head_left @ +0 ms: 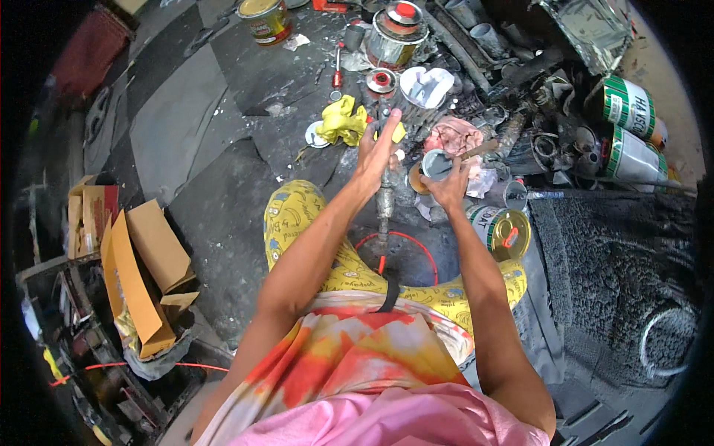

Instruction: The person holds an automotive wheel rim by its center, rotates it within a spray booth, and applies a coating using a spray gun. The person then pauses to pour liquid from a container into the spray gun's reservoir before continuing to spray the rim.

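Dark, stained floor point(223, 178), cluttered: grey cup point(437, 166), pinched in the right hand's point(449, 189) grip; metal tool point(384, 201), clasped by the left hand point(374, 160), left of the cup; yellow cloth point(341, 123), pink cloth point(452, 135), lidded can point(392, 52), set beyond.

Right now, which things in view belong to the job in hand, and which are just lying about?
Likely in the job:
small cup, held in the right hand
metal tool, at the left hand
red hose, near the tool's lower end

Apparently lying about:
yellow crumpled cloth
pink cloth
cardboard box
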A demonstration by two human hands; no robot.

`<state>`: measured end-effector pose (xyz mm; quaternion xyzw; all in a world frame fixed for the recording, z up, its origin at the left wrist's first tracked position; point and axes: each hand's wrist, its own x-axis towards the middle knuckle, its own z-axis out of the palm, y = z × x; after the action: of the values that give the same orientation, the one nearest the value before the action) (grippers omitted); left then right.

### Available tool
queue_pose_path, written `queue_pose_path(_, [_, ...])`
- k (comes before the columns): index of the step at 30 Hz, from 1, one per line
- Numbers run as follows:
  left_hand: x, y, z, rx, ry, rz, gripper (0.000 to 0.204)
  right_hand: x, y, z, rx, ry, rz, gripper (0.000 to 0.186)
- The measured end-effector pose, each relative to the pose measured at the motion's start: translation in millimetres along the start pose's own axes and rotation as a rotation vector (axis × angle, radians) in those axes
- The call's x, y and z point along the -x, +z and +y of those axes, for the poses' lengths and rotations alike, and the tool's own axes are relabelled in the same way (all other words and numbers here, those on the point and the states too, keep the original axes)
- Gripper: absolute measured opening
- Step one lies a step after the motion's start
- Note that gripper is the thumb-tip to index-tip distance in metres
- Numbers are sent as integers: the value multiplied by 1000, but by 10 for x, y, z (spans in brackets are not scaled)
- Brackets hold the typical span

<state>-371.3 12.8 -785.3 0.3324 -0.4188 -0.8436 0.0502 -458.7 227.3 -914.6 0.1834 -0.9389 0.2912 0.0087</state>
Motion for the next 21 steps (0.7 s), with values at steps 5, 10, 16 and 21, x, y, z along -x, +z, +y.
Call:
queue_pose_path(5, [221, 46, 253, 129, 16, 94, 45, 90, 58, 99, 24, 23, -45, 105])
queue_pose_path(10, [561, 60, 464, 258, 27, 231, 44, 225, -518, -75, 76, -39, -112, 101])
queue_pose_path(16, [882, -54, 676, 441, 88, 344, 41, 503, -1630, -552, 49, -125, -360, 46])
queue_pose_path(21, [1592, -194, 922, 548, 126, 483, 31, 830, -2818, -1353, 3, -293, -638, 28])
